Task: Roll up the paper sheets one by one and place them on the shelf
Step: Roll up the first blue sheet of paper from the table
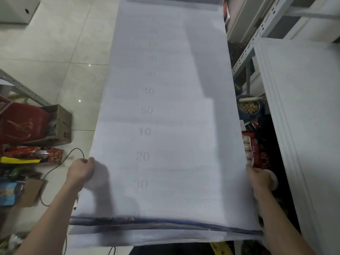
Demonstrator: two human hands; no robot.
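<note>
White paper sheet (pixel 174 126) is caught at both long edges. The left grip (pixel 81 170) is curled tight over the left edge, knuckles up. The right grip (pixel 259 178) looks to clasp the right edge the same way, though blur makes its fingers hard to read. Between them the sheet stretches flat and runs away from the person over the tiled floor (pixel 55 52), with faint grey numbers down its middle and a dark band across its near end. A black cable (pixel 55 168) loops just left of the left grip. Further left sit a cardboard box (pixel 60 124) and a red bag (pixel 20 124); the metal shelf (pixel 246 56) stands to the right.
</note>
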